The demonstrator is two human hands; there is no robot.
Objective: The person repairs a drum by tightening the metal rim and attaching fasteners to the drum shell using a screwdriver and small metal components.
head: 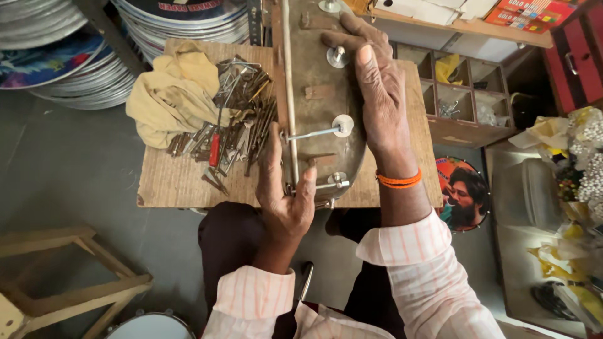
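Note:
A dull grey metal drum shell (pixel 323 100) with threaded tension rods and round washers lies on its side across a wooden work board (pixel 182 182). My left hand (pixel 284 191) grips its near rim beside a thin metal hoop, the thumb pressed by the lowest rod. My right hand (pixel 375 81), with an orange thread band at the wrist, lies flat over the shell's right side, fingers curled around the far end. Both sleeves are pale with orange stripes.
A heap of wrenches, screwdrivers and rods (pixel 235 119) and a yellow cloth (pixel 169 94) lie on the board's left. Stacked drum hoops (pixel 69 56) stand at the back left, a wooden stool (pixel 69 276) at lower left, a compartment box (pixel 465 100) at right.

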